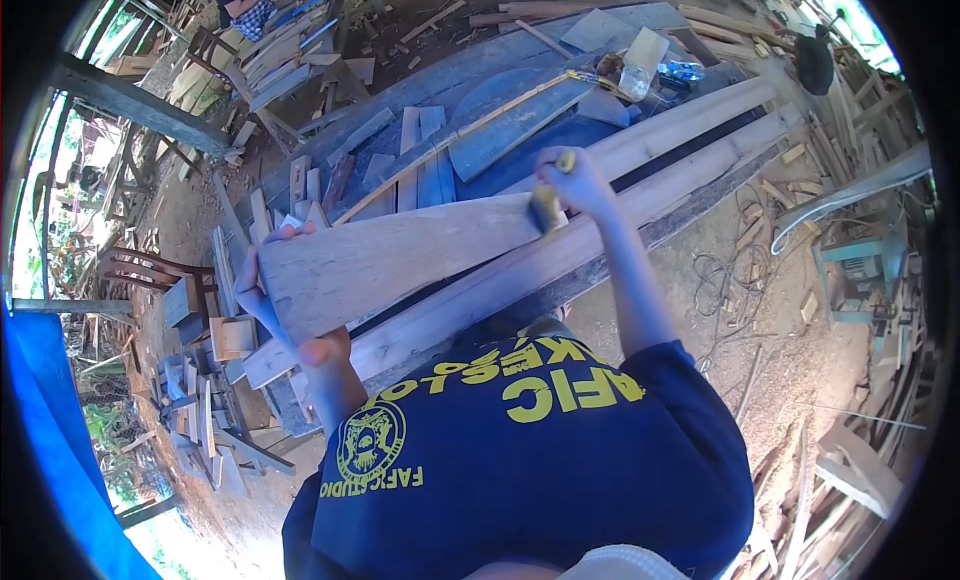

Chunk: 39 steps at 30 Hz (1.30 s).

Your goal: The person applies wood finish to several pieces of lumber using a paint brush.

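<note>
A wide wooden board [400, 255] lies tilted in front of me, its left end raised over the long planks. My left hand [258, 292] is wrapped round that left end, with fingers at the far edge and the thumb side at the near edge. My right hand [578, 185] is closed on a brush [543, 210] with a yellowish handle and dark bristles. The bristles meet the board near its right end, slightly blurred. Beneath and beside the board run two long wooden planks [690, 175] with a dark gap between them.
On the workbench are a long thin wooden strip [480, 125], several offcuts, a clear plastic container [640, 65] and a blue-labelled bottle [682, 71]. A machine [865, 265] stands at the right, near cables on the floor. A wooden chair [160, 270] and scrap wood lie left.
</note>
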Each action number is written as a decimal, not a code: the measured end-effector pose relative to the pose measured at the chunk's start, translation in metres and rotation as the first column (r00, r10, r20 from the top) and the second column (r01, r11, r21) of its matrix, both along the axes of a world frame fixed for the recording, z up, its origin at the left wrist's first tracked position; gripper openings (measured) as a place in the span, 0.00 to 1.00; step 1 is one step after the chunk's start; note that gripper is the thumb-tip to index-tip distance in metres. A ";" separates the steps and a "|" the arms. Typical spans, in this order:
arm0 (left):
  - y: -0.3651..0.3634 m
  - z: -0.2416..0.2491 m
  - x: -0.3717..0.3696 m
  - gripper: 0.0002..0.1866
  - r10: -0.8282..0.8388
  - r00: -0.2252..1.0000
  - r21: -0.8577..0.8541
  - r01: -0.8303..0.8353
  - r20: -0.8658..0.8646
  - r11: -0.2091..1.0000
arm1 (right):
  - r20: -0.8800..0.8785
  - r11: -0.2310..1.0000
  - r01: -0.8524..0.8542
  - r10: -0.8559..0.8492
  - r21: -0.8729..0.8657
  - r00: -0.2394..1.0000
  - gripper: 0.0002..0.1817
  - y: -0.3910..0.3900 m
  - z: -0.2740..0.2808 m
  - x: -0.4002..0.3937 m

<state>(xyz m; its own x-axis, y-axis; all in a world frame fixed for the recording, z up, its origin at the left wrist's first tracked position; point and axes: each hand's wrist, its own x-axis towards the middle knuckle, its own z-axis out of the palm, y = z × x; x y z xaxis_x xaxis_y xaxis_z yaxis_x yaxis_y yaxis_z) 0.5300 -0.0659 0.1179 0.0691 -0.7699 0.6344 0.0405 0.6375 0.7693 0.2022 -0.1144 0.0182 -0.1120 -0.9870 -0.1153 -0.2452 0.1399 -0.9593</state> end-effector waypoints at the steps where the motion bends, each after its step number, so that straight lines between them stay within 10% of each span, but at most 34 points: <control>1: 0.000 0.000 -0.002 0.57 0.002 1.000 -0.007 -0.002 -0.004 1.000 | 0.021 0.990 -0.052 0.055 -0.130 0.998 0.07 0.005 0.026 0.019; 6: 0.007 0.001 -0.001 0.60 -0.021 0.995 -0.053 0.026 0.096 0.998 | 0.040 0.641 -0.277 0.434 -0.716 0.900 0.09 0.057 0.146 0.063; 12: 0.017 0.005 -0.019 0.62 0.015 0.992 -0.072 -0.006 0.128 0.997 | 0.568 0.703 -0.049 0.613 -0.710 0.549 0.08 0.064 0.142 0.083; 17: 0.016 -0.007 -0.011 0.62 0.036 0.994 0.024 -0.039 0.106 0.999 | 0.807 0.988 0.044 0.095 -0.148 0.583 0.06 0.018 0.025 0.050; 20: 0.016 -0.023 0.010 0.61 0.067 0.995 0.140 -0.076 0.070 0.987 | 0.730 0.943 0.281 -0.319 0.180 0.604 0.05 0.008 -0.072 -0.012; 26: 0.018 -0.042 0.030 0.61 0.097 0.993 0.171 -0.106 0.062 0.980 | 0.149 0.916 0.401 -0.394 -0.018 0.907 0.07 0.016 -0.096 -0.083; 28: 0.015 -0.042 0.029 0.61 0.033 0.991 0.047 -0.040 0.130 0.998 | -0.118 0.950 0.306 -0.297 0.065 0.947 0.07 0.014 -0.057 -0.056; 35: 0.013 -0.029 0.019 0.67 -0.087 0.986 -0.036 0.093 0.143 0.995 | 0.212 0.908 -0.048 0.148 -0.416 0.966 0.09 0.031 0.099 0.071; 39: 0.025 -0.029 0.014 0.66 -0.081 0.990 -0.060 0.088 0.112 0.994 | 0.508 0.722 -0.104 0.574 -0.684 0.642 0.08 0.040 0.129 0.096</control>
<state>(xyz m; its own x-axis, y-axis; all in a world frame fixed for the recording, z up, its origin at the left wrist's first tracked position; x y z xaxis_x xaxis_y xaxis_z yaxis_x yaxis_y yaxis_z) 0.5442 -0.0411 0.0884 -0.0665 -0.7274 0.6830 0.0142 0.6838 0.7296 0.2983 -0.0744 0.1468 0.1184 -0.8212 0.5582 0.5568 -0.4105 -0.7221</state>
